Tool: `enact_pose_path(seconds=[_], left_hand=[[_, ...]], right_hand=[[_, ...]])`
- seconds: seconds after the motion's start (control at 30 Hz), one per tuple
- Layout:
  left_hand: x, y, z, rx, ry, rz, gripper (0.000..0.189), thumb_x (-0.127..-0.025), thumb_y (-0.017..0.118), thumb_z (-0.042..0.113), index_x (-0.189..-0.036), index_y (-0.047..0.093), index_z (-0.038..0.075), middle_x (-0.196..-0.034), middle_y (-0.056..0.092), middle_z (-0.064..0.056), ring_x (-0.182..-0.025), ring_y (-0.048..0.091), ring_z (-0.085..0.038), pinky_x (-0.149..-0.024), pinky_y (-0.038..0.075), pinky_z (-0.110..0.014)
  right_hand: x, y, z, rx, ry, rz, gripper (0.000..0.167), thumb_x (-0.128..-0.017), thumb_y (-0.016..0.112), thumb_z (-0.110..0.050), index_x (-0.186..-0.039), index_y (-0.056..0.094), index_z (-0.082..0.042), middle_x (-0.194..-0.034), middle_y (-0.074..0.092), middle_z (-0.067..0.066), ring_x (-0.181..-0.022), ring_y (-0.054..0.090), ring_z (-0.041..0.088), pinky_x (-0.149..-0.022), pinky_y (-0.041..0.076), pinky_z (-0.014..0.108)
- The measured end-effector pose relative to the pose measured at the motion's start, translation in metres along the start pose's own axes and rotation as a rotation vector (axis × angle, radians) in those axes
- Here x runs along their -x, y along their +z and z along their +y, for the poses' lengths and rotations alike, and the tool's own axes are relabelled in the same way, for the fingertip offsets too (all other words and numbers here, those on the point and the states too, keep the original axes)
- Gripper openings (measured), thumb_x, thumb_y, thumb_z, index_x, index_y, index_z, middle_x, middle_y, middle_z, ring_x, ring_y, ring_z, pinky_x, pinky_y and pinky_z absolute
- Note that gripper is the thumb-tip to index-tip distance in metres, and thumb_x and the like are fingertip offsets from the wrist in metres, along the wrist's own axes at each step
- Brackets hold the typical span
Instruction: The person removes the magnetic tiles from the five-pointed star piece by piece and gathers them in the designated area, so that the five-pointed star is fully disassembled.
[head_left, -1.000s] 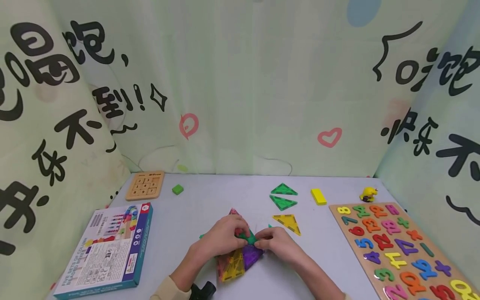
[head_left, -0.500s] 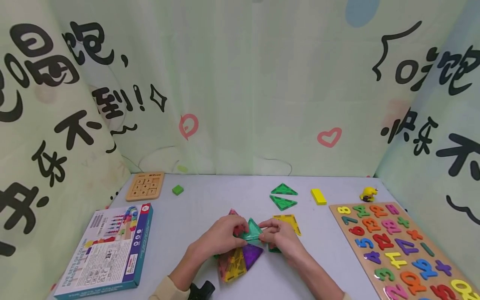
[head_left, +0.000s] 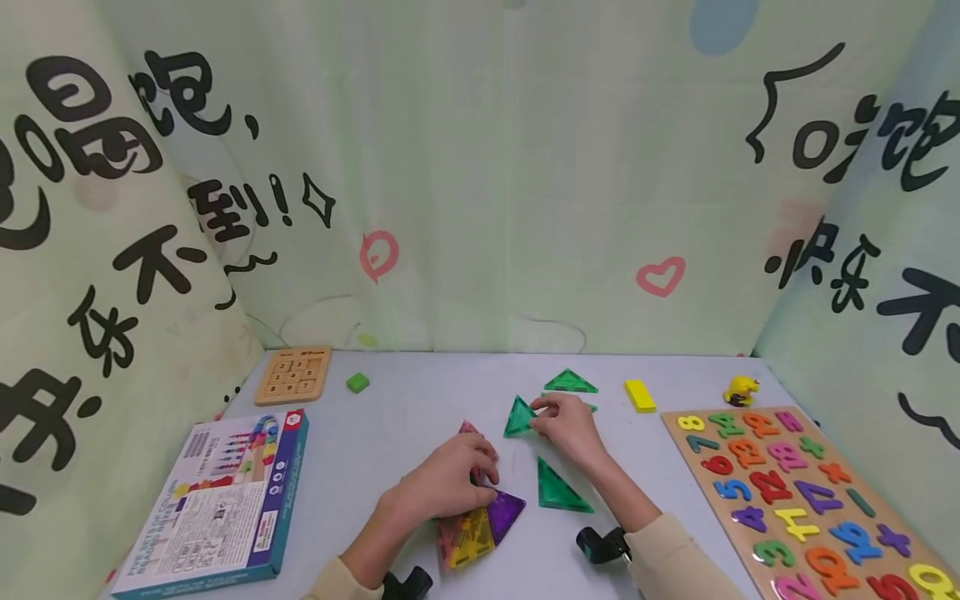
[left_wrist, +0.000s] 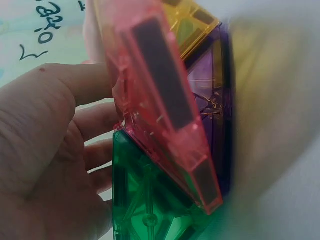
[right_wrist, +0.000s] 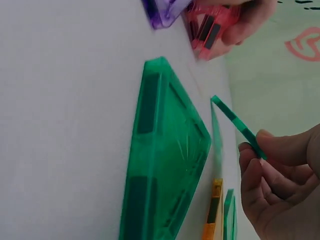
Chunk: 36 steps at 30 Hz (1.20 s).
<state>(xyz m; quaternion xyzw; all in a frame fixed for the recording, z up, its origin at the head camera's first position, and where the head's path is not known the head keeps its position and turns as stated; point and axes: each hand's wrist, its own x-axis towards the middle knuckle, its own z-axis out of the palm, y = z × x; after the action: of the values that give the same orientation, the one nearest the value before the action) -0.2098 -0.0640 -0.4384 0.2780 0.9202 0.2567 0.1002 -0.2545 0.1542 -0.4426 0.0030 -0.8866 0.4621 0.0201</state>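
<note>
My left hand grips a built-up shape of see-through magnetic tiles, with a yellow tile and a purple tile facing up. In the left wrist view, a red tile and a green tile of that shape show close to the fingers. Apart from it, my right hand pinches a green triangular magnetic tile between thumb and fingers. A larger green triangle tile lies flat near my right forearm. The right wrist view shows a yellow tile beyond it, hidden in the head view.
Behind my right hand lies another green triangle tile, with one more partly covered. A yellow block, a toy figure and a number board stand right. To the left are a box, a wooden puzzle and a green block.
My right hand has drawn the green tile off the built-up shape and carried it right and away from me. The larger green triangle has come into view. My left hand stays about in place.
</note>
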Motion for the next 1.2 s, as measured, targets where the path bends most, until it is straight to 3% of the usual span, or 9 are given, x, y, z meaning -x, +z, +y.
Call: enact_pose_path(seconds=[0.13, 0.3, 0.37, 0.53, 0.7, 0.87, 1.2], left_hand=[[0.001, 0.001, 0.000, -0.029, 0.013, 0.016, 0.006, -0.086, 0.076, 0.031, -0.081, 0.075, 0.028, -0.124, 0.061, 0.007, -0.119, 0.054, -0.013, -0.105, 0.048, -0.038], [0.000, 0.002, 0.001, -0.055, 0.021, 0.027, 0.008, -0.086, 0.076, 0.032, -0.078, 0.074, 0.030, -0.124, 0.062, 0.009, -0.120, 0.054, -0.014, -0.105, 0.047, -0.040], [-0.002, 0.002, 0.001, -0.051, 0.016, 0.021, 0.008, -0.086, 0.076, 0.032, -0.078, 0.074, 0.031, -0.124, 0.062, 0.009, -0.121, 0.054, -0.014, -0.106, 0.047, -0.040], [-0.003, 0.002, 0.000, -0.021, 0.010, 0.002, 0.009, -0.086, 0.076, 0.033, -0.078, 0.073, 0.031, -0.124, 0.063, 0.008, -0.121, 0.054, -0.014, -0.106, 0.047, -0.041], [-0.002, 0.000, -0.006, 0.022, 0.000, 0.008, 0.010, -0.086, 0.077, 0.032, -0.077, 0.072, 0.030, -0.123, 0.063, 0.007, -0.122, 0.053, -0.015, -0.107, 0.045, -0.043], [-0.001, -0.003, -0.011, 0.059, -0.009, 0.017, 0.011, -0.086, 0.077, 0.031, -0.077, 0.071, 0.029, -0.123, 0.063, 0.006, -0.123, 0.053, -0.018, -0.108, 0.044, -0.047], [-0.001, -0.003, -0.015, 0.092, -0.009, 0.012, 0.011, -0.086, 0.077, 0.032, -0.078, 0.071, 0.028, -0.125, 0.063, 0.004, -0.123, 0.054, -0.020, -0.108, 0.044, -0.048]], right_hand=[[-0.013, 0.009, 0.005, 0.129, -0.038, 0.004, 0.022, -0.087, 0.069, -0.006, -0.108, 0.073, 0.000, -0.089, 0.074, 0.011, -0.067, 0.059, 0.015, -0.061, 0.048, 0.026], [-0.019, 0.013, 0.006, 0.287, -0.062, -0.005, 0.023, -0.091, 0.067, -0.010, -0.110, 0.074, 0.001, -0.110, 0.074, 0.015, -0.094, 0.068, 0.024, -0.080, 0.057, 0.040], [-0.016, 0.013, 0.004, 0.316, -0.071, -0.010, 0.023, -0.092, 0.066, -0.011, -0.110, 0.074, 0.001, -0.109, 0.073, 0.015, -0.098, 0.066, 0.025, -0.083, 0.056, 0.042], [0.012, 0.006, -0.005, 0.236, -0.075, -0.072, 0.020, -0.093, 0.067, -0.014, -0.109, 0.075, -0.005, -0.100, 0.073, 0.006, -0.087, 0.062, 0.017, -0.075, 0.055, 0.034], [0.049, 0.000, -0.009, 0.153, -0.114, -0.253, 0.016, -0.092, 0.069, -0.016, -0.105, 0.075, -0.010, -0.095, 0.074, -0.001, -0.086, 0.064, 0.012, -0.073, 0.055, 0.029], [0.066, 0.003, -0.008, 0.075, -0.120, -0.416, 0.011, -0.089, 0.071, -0.012, -0.099, 0.073, -0.009, -0.079, 0.068, 0.000, -0.072, 0.058, 0.013, -0.063, 0.048, 0.024], [0.067, 0.007, -0.005, -0.028, -0.119, -0.405, 0.004, -0.088, 0.073, -0.008, -0.091, 0.073, -0.008, -0.079, 0.069, 0.000, -0.073, 0.060, 0.014, -0.063, 0.050, 0.023]])
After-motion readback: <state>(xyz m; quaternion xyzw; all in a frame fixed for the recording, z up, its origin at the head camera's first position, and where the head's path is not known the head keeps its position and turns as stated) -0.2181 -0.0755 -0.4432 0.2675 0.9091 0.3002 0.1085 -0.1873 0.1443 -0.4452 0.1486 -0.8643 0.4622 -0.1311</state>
